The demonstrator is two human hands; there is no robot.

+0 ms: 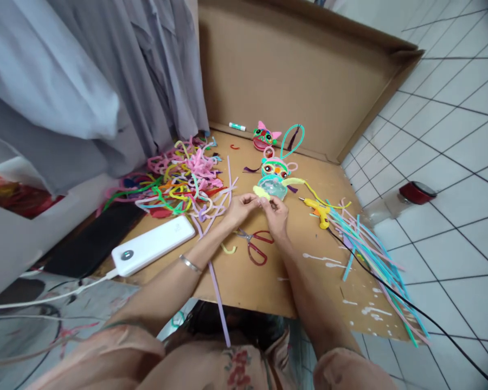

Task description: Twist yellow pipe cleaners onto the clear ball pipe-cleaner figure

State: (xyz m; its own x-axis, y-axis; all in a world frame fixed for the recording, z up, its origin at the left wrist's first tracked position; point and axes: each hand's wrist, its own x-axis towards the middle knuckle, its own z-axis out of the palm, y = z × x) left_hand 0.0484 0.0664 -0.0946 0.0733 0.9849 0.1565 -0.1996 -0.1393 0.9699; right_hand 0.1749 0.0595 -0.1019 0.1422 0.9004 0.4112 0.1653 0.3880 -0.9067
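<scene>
L hand (241,206) & R hand (276,212) both pinched on yellow pipe cleaner (261,191), exact finger grip too small to make out

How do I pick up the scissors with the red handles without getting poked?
Take the scissors by the red handle loops, coming from the near right side. They lie flat on the cardboard with the loops toward you, and the metal blades point away to the left, toward the left hand.

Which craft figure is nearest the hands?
The teal figure, by the left hand and right hand pinching a yellow pipe cleaner; the pink-eared figure sits behind.
</scene>
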